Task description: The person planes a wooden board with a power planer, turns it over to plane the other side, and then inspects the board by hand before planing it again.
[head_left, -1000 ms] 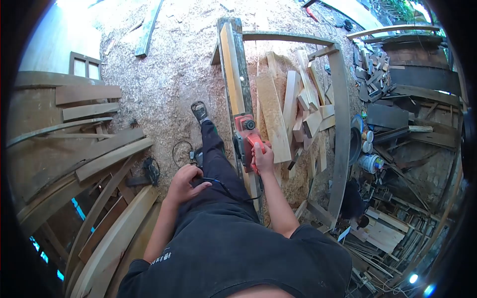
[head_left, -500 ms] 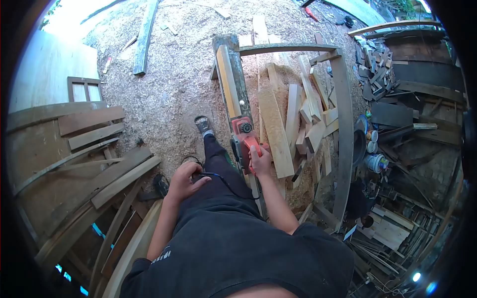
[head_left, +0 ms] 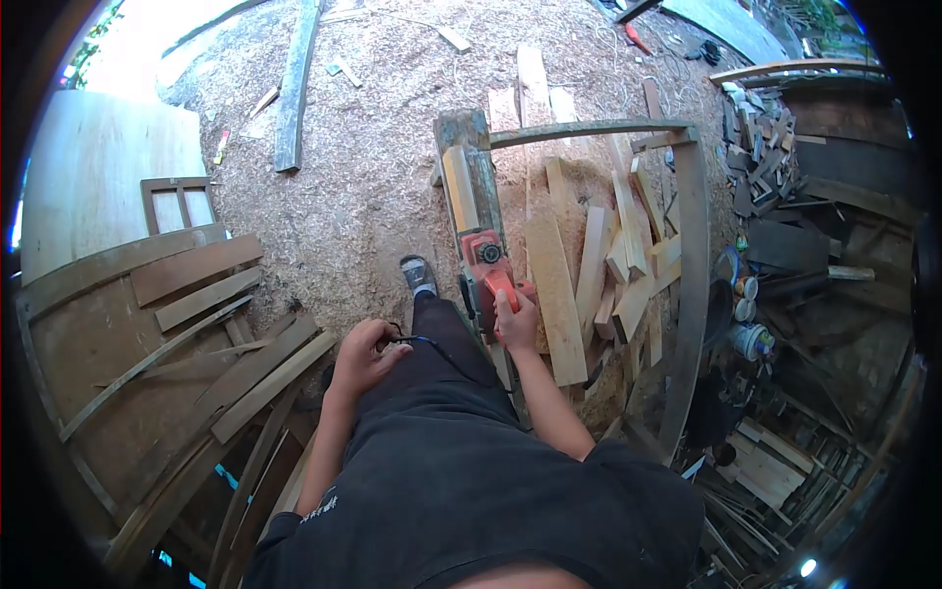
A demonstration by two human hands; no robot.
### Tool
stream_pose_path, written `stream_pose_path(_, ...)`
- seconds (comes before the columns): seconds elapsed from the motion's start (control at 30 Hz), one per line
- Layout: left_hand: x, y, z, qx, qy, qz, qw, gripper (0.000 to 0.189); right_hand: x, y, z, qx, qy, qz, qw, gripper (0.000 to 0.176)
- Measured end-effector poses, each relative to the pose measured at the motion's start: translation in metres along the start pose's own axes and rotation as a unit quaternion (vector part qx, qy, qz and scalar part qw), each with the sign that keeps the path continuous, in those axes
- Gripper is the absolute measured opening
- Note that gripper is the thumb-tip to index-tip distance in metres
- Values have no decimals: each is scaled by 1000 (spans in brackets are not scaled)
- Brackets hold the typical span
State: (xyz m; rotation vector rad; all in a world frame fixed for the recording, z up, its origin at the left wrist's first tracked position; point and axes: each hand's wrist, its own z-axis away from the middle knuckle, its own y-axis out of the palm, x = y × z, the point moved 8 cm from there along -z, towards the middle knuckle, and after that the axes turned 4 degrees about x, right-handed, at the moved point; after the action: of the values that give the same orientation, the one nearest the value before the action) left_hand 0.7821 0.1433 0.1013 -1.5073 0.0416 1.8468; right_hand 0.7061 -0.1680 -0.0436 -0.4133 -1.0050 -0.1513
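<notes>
My right hand [head_left: 517, 322] is closed around the red handle of an electric hand planer [head_left: 481, 247]. The planer rests on a narrow pale board [head_left: 458, 187], which lies lengthwise on a weathered beam [head_left: 479, 157]. Part of the board is covered by the tool's body. To the left, my left hand [head_left: 365, 355] is closed on the dark power cord [head_left: 429, 342], holding it above my leg. From there the cord loops over the thigh toward the planer's rear.
Several cut timbers [head_left: 555, 294] lie piled right of the beam, inside a wooden frame [head_left: 690, 265]. Planks [head_left: 270, 388] lean at the left. Shavings [head_left: 363, 147] cover the ground. Scrap wood [head_left: 760, 157] and a white bucket [head_left: 754, 341] stand at the right.
The planer and my right hand have moved forward along the board, leaving less of it showing ahead. My left hand still holds the cord. The view has shifted slightly.
</notes>
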Motion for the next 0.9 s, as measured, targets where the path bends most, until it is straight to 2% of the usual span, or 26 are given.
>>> stream_pose_path(0.4,2,-55,-46,-71,-14,12,997,32,77,34,-89,13,-9,-13,1000,40)
stream_pose_path(0.6,7,-71,-34,-121,-35,13,992,31,95,51,-126,4,-30,15,999,41)
stream_pose_path(0.7,12,-76,-25,-149,-23,15,989,32,104,57,-140,-15,-1,79,997,46)
stream_pose_path(0.9,18,-82,-2,-183,-41,35,982,32,124,70,-176,-76,-71,137,985,47)
